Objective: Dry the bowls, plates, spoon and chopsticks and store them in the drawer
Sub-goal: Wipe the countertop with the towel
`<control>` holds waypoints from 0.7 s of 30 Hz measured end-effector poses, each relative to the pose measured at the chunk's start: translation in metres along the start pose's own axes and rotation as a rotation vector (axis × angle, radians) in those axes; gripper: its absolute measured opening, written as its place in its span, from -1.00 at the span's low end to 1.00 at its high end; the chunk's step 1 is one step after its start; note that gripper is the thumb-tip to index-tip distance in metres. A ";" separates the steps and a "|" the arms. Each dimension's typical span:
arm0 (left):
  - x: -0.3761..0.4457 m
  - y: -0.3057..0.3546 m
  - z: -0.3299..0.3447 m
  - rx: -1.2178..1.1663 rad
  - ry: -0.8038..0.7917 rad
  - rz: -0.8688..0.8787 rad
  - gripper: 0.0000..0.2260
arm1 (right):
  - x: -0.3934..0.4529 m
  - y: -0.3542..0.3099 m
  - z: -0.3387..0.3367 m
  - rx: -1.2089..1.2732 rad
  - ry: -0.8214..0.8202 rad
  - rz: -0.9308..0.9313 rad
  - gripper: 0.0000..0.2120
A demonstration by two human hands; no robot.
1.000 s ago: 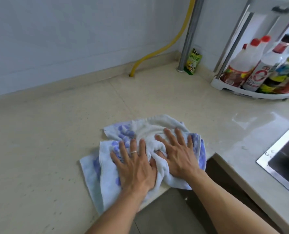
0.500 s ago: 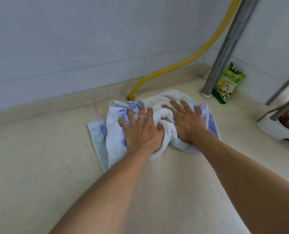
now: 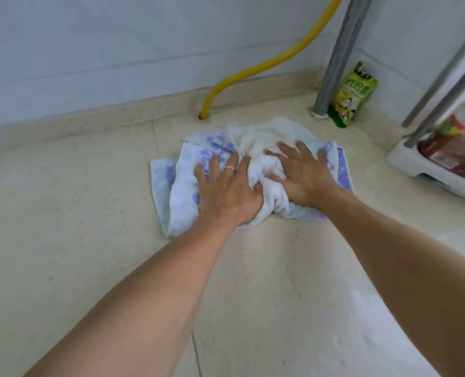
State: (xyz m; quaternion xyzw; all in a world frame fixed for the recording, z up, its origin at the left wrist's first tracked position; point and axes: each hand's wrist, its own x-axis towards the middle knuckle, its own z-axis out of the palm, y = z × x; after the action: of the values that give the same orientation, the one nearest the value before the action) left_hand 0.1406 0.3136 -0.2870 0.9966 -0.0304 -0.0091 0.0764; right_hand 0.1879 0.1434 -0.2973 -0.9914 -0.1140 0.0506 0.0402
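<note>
Both hands lie flat on the towel (image 3: 253,148) — the left hand (image 3: 227,191) and the right hand (image 3: 304,178) press it down with fingers spread. The towel sits bunched on the counter (image 3: 76,240), near the yellow hose (image 3: 253,70) by the wall.

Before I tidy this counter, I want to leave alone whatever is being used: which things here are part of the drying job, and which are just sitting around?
Part of the job:
towel, pressed flat by the left hand and right hand

Just sitting around:
yellow hose
grey pipe
green packet
white rack with bottles

No dishes are in view.
</note>
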 end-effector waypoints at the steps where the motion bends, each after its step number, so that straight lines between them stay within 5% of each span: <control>1: -0.023 0.005 0.002 0.001 -0.022 0.012 -0.46 | -0.026 -0.002 0.002 0.038 -0.003 0.006 -0.21; 5: -0.132 0.033 0.005 -0.031 -0.081 0.068 -0.40 | -0.154 -0.008 0.001 0.346 0.017 0.049 -0.17; 11: -0.242 0.081 0.007 -0.028 -0.169 0.081 -0.21 | -0.301 -0.006 0.031 0.137 0.010 0.132 -0.40; 17: -0.207 0.097 0.008 0.025 -0.184 0.058 -0.19 | -0.269 0.013 0.021 0.083 0.009 0.123 -0.41; 21: -0.119 0.107 0.019 -0.065 -0.067 0.033 -0.43 | -0.185 0.047 0.011 0.063 0.037 0.100 -0.42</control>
State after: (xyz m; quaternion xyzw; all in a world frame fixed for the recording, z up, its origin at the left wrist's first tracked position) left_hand 0.0148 0.2130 -0.2878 0.9920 -0.0493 -0.0420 0.1081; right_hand 0.0183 0.0559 -0.2959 -0.9949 -0.0618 0.0379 0.0707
